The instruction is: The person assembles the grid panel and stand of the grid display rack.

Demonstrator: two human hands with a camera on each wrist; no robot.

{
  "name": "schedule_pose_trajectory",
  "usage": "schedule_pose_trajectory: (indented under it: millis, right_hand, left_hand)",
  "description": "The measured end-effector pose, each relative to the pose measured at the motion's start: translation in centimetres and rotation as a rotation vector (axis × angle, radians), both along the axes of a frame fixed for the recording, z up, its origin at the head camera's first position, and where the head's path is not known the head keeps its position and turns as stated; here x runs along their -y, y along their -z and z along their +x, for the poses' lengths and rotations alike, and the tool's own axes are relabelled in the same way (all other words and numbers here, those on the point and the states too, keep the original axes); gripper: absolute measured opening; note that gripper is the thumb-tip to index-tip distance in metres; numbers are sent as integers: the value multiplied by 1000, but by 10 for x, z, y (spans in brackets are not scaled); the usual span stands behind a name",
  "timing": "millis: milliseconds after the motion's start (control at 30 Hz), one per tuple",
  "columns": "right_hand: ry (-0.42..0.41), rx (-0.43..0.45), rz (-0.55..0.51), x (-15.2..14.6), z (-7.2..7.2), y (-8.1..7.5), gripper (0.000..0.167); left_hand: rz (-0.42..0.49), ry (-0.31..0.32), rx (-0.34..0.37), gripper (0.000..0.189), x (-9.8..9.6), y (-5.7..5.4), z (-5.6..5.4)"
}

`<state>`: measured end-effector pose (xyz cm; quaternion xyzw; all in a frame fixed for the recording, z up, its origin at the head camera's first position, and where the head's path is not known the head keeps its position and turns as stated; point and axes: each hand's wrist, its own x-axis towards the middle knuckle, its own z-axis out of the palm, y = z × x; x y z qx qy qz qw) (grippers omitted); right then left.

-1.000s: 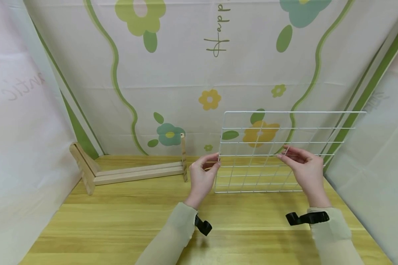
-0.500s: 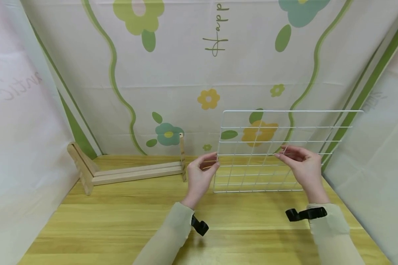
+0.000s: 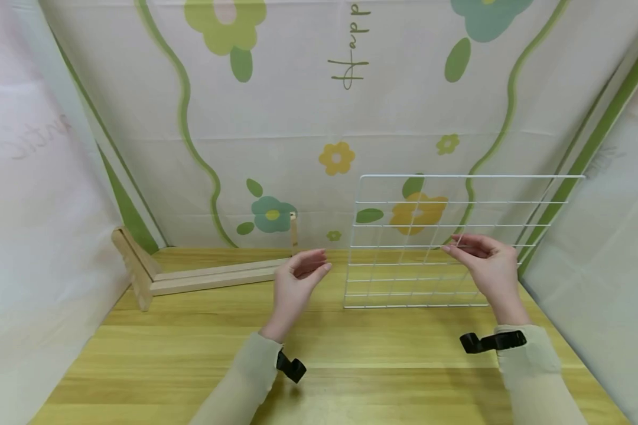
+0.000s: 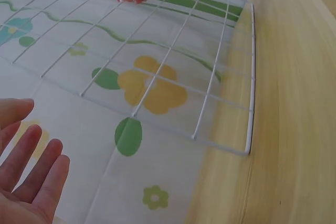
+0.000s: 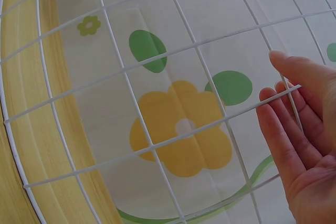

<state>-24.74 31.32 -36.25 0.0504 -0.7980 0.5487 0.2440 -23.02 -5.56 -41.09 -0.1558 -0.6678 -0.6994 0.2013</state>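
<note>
A white wire grid panel (image 3: 393,246) stands on its lower edge on the wooden tabletop (image 3: 372,366). My right hand (image 3: 486,268) pinches a wire in its right half. The right wrist view shows the thumb and fingers (image 5: 286,129) of that hand on either side of the mesh. To the left of the panel, my left hand (image 3: 296,283) is held in the air with relaxed, slightly bent fingers. It touches nothing. In the left wrist view, the fingers (image 4: 44,182) of this hand are spread apart from the grid's edge.
On the left of the table sits a wooden frame (image 3: 218,283) with two upright ends joined by long bars. My left hand partly covers its right end. A flowered cloth (image 3: 276,106) hangs behind, with pale cloth walls on both sides.
My left hand has let go of the panel's left edge and moved left, in front of the wooden frame's end. The right hand and the panel stay nearly where they were.
</note>
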Motion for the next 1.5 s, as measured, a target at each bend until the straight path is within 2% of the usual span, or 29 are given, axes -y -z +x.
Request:
schedule_pose_trajectory:
  millis: [167,333,400,567,633,1000,1133,1500]
  right_hand:
    - [10,-1,4,-1,2,0,39]
    - [7,-4,-17,-2,2,2,37]
    - [2,-3,-30,-2,1,3,37]
    - [10,0,-45,-3,3,4,36]
    - [13,-1,-48,-2,4,3,36]
    - [-3,-10,-40,-1,8,3,36]
    - [1,-10,-25,1,9,3,36]
    - [12,-11,3,1,11,5,34]
  left_hand:
    - [-31,9,37,31,11,2,3]
    - [-44,-12,87,38,25,3,7]
    - [-48,-17,107,39,30,-4,14]
    - [-60,-6,107,42,48,0,18]
    - [-69,-12,99,43,56,9,15]
    - [-111,-103,124,46,94,15,21]
    - [-132,-137,116,45,107,12,24]
    - [-128,-252,151,48,143,1,28]
